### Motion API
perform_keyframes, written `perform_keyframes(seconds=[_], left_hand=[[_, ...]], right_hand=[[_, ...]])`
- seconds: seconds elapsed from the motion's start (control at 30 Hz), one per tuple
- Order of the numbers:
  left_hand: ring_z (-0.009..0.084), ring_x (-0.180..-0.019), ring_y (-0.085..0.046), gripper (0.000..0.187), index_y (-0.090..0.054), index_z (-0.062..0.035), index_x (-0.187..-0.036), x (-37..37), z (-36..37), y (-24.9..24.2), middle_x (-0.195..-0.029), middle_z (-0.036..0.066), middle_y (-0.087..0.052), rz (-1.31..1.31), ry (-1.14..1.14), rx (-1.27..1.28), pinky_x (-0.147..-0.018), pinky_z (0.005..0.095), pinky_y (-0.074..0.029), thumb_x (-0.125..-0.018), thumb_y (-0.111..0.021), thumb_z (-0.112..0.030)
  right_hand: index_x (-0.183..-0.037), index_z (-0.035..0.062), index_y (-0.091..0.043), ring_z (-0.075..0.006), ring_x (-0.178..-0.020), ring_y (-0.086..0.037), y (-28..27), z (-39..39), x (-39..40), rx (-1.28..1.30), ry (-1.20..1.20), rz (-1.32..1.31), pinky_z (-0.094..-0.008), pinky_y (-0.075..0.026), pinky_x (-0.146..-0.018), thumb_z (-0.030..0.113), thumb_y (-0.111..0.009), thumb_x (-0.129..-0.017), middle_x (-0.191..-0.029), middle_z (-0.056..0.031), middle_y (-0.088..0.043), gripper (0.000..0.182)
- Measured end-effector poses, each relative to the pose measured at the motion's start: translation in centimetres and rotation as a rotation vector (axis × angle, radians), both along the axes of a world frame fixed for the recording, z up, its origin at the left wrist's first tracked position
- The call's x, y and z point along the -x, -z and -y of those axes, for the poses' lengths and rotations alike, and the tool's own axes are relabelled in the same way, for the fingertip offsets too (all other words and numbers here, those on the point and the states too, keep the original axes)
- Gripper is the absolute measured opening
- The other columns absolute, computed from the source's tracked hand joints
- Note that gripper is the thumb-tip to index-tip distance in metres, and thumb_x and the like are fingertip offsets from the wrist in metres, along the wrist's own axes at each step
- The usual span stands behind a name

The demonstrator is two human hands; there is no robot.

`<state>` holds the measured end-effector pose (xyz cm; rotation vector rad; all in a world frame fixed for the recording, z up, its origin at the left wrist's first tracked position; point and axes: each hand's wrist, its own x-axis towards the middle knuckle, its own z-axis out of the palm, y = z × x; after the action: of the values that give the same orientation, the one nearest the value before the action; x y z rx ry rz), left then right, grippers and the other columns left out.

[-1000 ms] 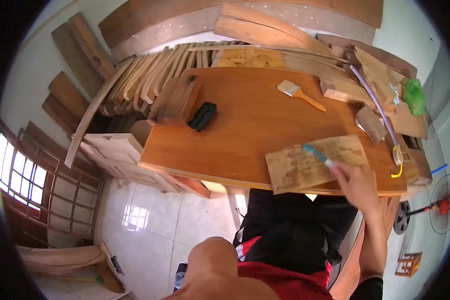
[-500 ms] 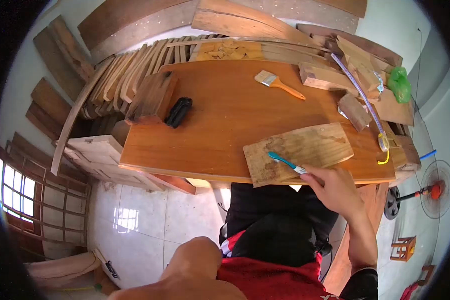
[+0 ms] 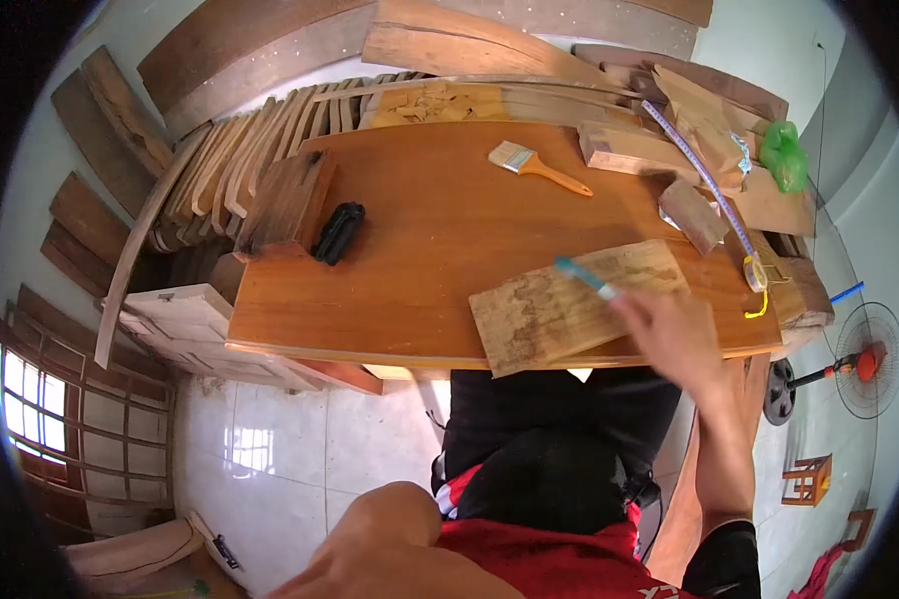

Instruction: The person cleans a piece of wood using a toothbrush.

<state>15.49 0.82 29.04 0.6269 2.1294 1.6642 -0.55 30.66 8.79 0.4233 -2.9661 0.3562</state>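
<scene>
My right hand [image 3: 666,334] is closed on the handle of a teal toothbrush [image 3: 585,277]. The brush head is over the upper part of a flat, stained wooden board [image 3: 529,319]; blur hides whether the bristles touch it. This board lies slanted at the table's near edge, one corner jutting slightly past it. At the bottom of the view my bent left arm [image 3: 385,529] shows, but the left hand itself is out of sight.
On the table [image 3: 410,299] lie a paintbrush [image 3: 539,168], a black brush-like object [image 3: 339,234], wooden blocks [image 3: 288,205] and a tape measure [image 3: 754,272] with its tape out. A green bag [image 3: 784,158] and a fan [image 3: 864,364] are at the right. Wood pieces line the wall.
My right hand has moved the toothbrush up and slightly right across the board, and is now blurred. The whole view has shifted a little to the left.
</scene>
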Motion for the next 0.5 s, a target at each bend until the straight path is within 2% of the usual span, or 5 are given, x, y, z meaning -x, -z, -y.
perform_keyframes(seconds=[0.1,0.2,0.23,0.33,0.5], left_hand=[[0.0219,-0.095,-0.07,0.031,-0.065,-0.0001,-0.095,0.1,-0.1,-0.6,-0.099,0.007,-0.071,0.047,-0.019,0.028,-0.098,0.0399,-0.058,-0.076,-0.09,0.0],[0.0214,-0.093,-0.071,0.03,-0.065,-0.0001,-0.093,0.1,-0.3,-1.5,-0.097,0.006,-0.072,0.085,-0.053,0.087,-0.097,0.0395,-0.059,-0.076,-0.09,0.002],[0.0212,-0.092,-0.071,0.03,-0.065,0.0,-0.092,0.1,-0.3,-2.0,-0.096,0.006,-0.072,0.101,-0.066,0.109,-0.096,0.0393,-0.059,-0.076,-0.09,0.003],[0.0212,-0.091,-0.07,0.027,-0.065,-0.0007,-0.09,-0.1,0.0,-1.9,-0.093,0.005,-0.071,0.218,-0.086,0.044,-0.096,0.0397,-0.059,-0.077,-0.089,0.003],[0.0211,-0.087,-0.07,0.022,-0.065,-0.0025,-0.086,-0.6,1.1,-0.8,-0.086,0.004,-0.067,0.437,-0.061,-0.12,-0.097,0.0408,-0.059,-0.081,-0.086,0.003]], right_hand=[[-0.121,0.016,-0.082,-0.0412,-0.075,-0.073,0.7,2.5,-3.0,0.138,-0.304,0.033,-0.0519,-0.056,-0.068,0.039,-0.066,-0.107,-0.08,-0.018,-0.074,0.032],[-0.118,0.0187,-0.082,-0.0427,-0.074,-0.074,0.8,0.3,0.3,0.054,-0.01,-0.009,-0.0531,-0.058,-0.068,0.042,-0.065,-0.107,-0.077,-0.0195,-0.074,0.031],[-0.118,0.0199,-0.082,-0.0416,-0.073,-0.074,1.9,-0.9,1.6,-0.015,0.002,-0.127,-0.0533,-0.058,-0.067,0.043,-0.065,-0.107,-0.077,-0.019,-0.074,0.03],[-0.121,0.0189,-0.082,-0.0398,-0.069,-0.072,1.2,1.3,-1.3,0.045,-0.07,0.029,-0.0504,-0.056,-0.065,0.039,-0.069,-0.105,-0.077,-0.0167,-0.073,0.029],[-0.123,0.0212,-0.082,-0.038,-0.065,-0.071,1.1,2.2,-2.8,0.073,-0.1,-0.006,-0.0497,-0.055,-0.06,0.041,-0.068,-0.105,-0.071,-0.0152,-0.072,0.03]])
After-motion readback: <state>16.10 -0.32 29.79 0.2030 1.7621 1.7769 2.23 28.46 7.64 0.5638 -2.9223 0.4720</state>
